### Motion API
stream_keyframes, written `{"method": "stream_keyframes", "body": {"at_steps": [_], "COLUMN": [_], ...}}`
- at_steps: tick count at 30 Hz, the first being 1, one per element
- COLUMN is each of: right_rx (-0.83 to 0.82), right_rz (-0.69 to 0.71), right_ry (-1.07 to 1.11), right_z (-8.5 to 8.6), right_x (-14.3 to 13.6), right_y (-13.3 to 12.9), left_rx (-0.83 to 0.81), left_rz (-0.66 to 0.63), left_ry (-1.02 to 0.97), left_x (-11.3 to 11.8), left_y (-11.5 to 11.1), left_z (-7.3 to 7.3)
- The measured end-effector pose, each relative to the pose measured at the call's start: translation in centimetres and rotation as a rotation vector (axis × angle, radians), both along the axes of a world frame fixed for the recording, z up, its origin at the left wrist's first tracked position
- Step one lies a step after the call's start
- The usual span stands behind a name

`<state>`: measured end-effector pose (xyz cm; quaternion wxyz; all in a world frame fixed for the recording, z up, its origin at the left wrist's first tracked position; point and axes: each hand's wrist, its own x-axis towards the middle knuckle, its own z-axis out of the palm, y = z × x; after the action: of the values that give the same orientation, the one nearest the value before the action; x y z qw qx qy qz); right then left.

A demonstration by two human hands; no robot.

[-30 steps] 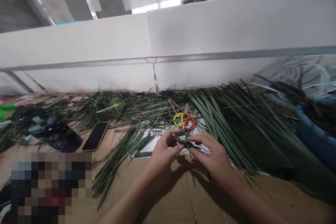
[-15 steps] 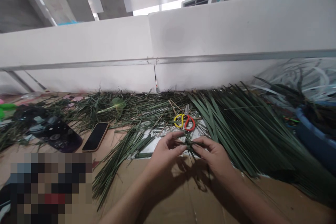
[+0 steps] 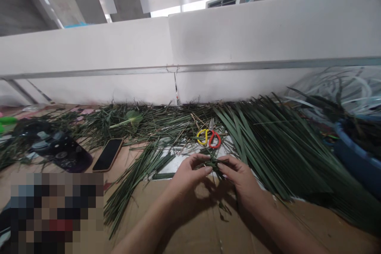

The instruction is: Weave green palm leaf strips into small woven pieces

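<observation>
Between my hands is a small bundle of green leaf strips [image 3: 212, 163] that looks knotted or woven; its exact shape is partly hidden by fingers. My left hand [image 3: 193, 170] pinches it from the left, thumb below and fingers above. From the right, my right hand [image 3: 236, 170] grips the same strips between thumb and fingers. Just beyond the hands lie scissors [image 3: 209, 137] with one yellow and one red handle, blades pointing away. A large fan of long green palm leaves [image 3: 282, 147] spreads to the right. Thinner leaf strips [image 3: 133, 178] lie in a sheaf at the left.
Cardboard [image 3: 190, 222] covers the near work surface. A phone [image 3: 107, 154] and a dark bottle [image 3: 62, 151] stand at left, before heaped leaf scraps [image 3: 160, 121]. A blue tub [image 3: 354, 143] is at far right. A white partition [image 3: 119, 55] runs along the back.
The fingers of both hands have shifted slightly around the leaf bundle, which has turned a little. The scissors and the other things lie as before.
</observation>
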<state>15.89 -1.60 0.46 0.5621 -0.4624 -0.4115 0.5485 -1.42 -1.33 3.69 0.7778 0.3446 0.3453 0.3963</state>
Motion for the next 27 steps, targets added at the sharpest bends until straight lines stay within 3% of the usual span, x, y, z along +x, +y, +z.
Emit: {"method": "stream_keyframes", "body": {"at_steps": [4, 10, 16, 27], "right_rx": [0.039, 0.036, 0.005, -0.026], "right_rz": [0.006, 0.032, 0.018, -0.012], "right_ry": [-0.054, -0.039, -0.106, -0.084], "right_z": [-0.3, 0.6, 1.0, 0.5], "right_x": [0.1, 0.7, 0.6, 0.4], "right_y": [0.1, -0.1, -0.3, 0.2], "left_rx": [-0.049, 0.061, -0.03, -0.012], "left_rz": [0.063, 0.105, 0.049, -0.027], "left_ry": [0.01, 0.032, 0.015, 0.003], "left_x": [0.3, 0.2, 0.2, -0.2], "left_y": [-0.5, 0.3, -0.6, -0.3], "left_z": [0.5, 0.6, 1.6, 0.2]}}
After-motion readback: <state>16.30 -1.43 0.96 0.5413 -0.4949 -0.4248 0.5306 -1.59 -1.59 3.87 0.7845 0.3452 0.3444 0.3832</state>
